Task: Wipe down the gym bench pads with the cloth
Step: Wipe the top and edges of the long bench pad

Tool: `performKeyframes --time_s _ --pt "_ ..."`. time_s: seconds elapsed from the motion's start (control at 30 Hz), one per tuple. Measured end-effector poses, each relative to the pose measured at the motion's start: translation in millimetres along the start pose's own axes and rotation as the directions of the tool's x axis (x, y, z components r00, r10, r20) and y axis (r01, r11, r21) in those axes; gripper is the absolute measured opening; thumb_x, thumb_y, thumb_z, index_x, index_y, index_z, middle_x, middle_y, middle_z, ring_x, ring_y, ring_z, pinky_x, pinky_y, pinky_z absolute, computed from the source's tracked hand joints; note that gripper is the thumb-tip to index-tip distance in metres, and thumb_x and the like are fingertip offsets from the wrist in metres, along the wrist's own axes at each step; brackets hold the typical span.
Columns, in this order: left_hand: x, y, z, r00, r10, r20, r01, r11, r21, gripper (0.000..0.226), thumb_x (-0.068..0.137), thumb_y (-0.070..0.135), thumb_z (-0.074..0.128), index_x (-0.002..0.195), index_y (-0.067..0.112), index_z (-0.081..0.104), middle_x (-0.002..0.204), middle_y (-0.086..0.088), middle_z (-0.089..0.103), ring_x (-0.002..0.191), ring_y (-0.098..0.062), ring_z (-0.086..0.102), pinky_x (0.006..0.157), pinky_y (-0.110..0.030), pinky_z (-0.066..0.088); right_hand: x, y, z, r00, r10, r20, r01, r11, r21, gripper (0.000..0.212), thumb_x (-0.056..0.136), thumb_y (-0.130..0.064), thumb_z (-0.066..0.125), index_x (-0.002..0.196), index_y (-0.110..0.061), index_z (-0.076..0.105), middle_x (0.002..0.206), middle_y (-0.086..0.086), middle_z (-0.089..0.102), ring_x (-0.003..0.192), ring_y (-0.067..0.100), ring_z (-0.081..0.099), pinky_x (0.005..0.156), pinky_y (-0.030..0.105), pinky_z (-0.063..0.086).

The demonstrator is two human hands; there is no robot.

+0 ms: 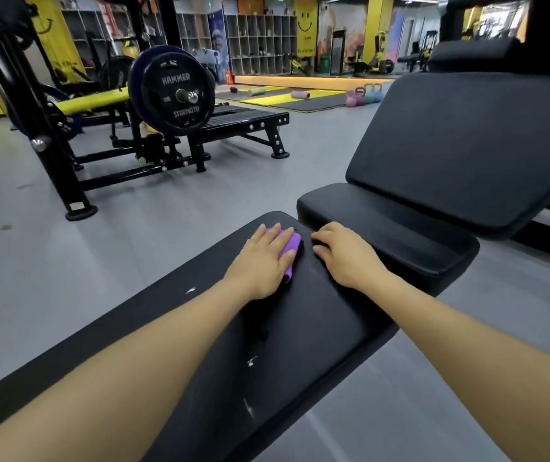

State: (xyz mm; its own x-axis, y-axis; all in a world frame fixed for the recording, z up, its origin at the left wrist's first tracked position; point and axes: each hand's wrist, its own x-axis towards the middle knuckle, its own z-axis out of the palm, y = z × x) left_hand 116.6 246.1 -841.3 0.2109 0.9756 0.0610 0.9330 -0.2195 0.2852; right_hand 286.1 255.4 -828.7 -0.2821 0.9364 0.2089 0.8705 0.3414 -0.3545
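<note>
A long black bench pad [300,328] runs from the lower left to the centre, with small white scuffs on it. My left hand [263,258] lies flat with straight fingers on a purple cloth [291,249], pressing it onto the pad's far end. My right hand [340,251] rests on the same pad just to the right of the cloth, fingers curled down at the pad's far edge. Beyond that edge sits a small black seat pad [400,225], and behind it a raised black back pad [467,155].
A black plate-loaded machine with a large weight plate [175,95] stands on the grey floor at the left. Yellow and black mats with foam rollers and kettlebells [365,95] lie further back. Shelving lines the far wall. Grey floor lies on both sides of the bench.
</note>
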Motion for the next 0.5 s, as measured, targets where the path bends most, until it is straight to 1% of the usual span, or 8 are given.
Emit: performKeyframes --time_s 0.1,0.17,0.23,0.3,0.33,0.4,0.5 --pt "35.6 1.5 -7.2 0.997 -0.042 -0.057 0.044 0.998 0.040 0.051 0.102 0.034 0.024 0.149 0.019 0.012 0.158 -0.002 0.009 0.146 -0.020 0.000 0.116 -0.030 0.000 -0.1 3.8 2.2 1.000 0.003 -0.019 -0.003 1.000 0.024 0.032 0.098 -0.026 0.043 0.124 -0.014 0.059 0.132 -0.002 0.049 0.118 0.021 0.048 0.097 0.034 0.041" --pt "56.6 0.0 -8.7 0.992 -0.085 -0.092 0.086 0.996 0.016 0.051 0.101 0.034 0.027 0.149 0.017 0.016 0.157 -0.005 0.014 0.145 -0.021 0.004 0.116 -0.029 0.001 -0.4 4.8 2.3 1.000 -0.005 -0.021 0.006 1.000 0.030 0.033 0.098 -0.027 0.044 0.125 -0.015 0.058 0.133 -0.004 0.049 0.118 0.020 0.049 0.097 0.032 0.040" --pt "71.2 -4.8 -5.6 0.982 -0.121 -0.142 0.118 0.993 -0.030 0.051 0.099 0.038 0.033 0.146 0.020 0.025 0.154 -0.006 0.024 0.144 -0.023 0.013 0.116 -0.033 0.011 0.1 4.7 2.8 1.000 -0.008 -0.025 0.008 1.000 0.024 0.032 0.098 -0.027 0.044 0.124 -0.014 0.059 0.132 -0.003 0.049 0.118 0.020 0.049 0.098 0.032 0.040" --pt "66.6 -7.5 -4.9 0.980 -0.128 -0.153 0.122 0.991 -0.048 0.049 0.096 0.039 0.038 0.142 0.023 0.033 0.149 -0.004 0.031 0.139 -0.024 0.023 0.112 -0.035 0.023 -0.5 3.8 3.2 1.000 -0.003 -0.027 0.004 1.000 0.022 0.032 0.098 -0.027 0.045 0.123 -0.014 0.059 0.133 -0.002 0.049 0.118 0.020 0.049 0.097 0.033 0.040" --pt "57.9 -8.5 -5.6 0.984 -0.112 -0.142 0.107 0.993 -0.041 0.048 0.095 0.039 0.040 0.141 0.025 0.035 0.147 -0.003 0.032 0.136 -0.024 0.028 0.109 -0.035 0.026 -0.9 3.2 2.9 1.000 -0.002 -0.028 0.002 1.000 0.025 0.033 0.098 -0.028 0.045 0.125 -0.014 0.058 0.133 -0.003 0.049 0.118 0.020 0.049 0.097 0.033 0.041" --pt "34.3 -13.0 -7.4 0.992 -0.034 -0.118 0.030 0.999 -0.030 0.046 0.094 0.039 0.043 0.138 0.029 0.038 0.147 0.000 0.033 0.135 -0.021 0.031 0.107 -0.033 0.029 -0.8 2.6 2.1 1.000 0.004 -0.030 -0.003 0.999 0.032 0.034 0.098 -0.028 0.045 0.127 -0.016 0.056 0.134 -0.003 0.048 0.119 0.020 0.049 0.097 0.033 0.041" --pt "10.3 -26.0 0.5 0.987 0.114 -0.110 -0.121 0.991 -0.063 0.045 0.094 0.040 0.044 0.137 0.032 0.040 0.145 0.006 0.035 0.139 -0.014 0.025 0.113 -0.035 0.027 -1.0 2.9 3.1 1.000 0.014 -0.026 -0.013 0.999 0.042 0.035 0.097 -0.028 0.046 0.128 -0.017 0.056 0.135 -0.003 0.048 0.120 0.020 0.049 0.098 0.034 0.041"
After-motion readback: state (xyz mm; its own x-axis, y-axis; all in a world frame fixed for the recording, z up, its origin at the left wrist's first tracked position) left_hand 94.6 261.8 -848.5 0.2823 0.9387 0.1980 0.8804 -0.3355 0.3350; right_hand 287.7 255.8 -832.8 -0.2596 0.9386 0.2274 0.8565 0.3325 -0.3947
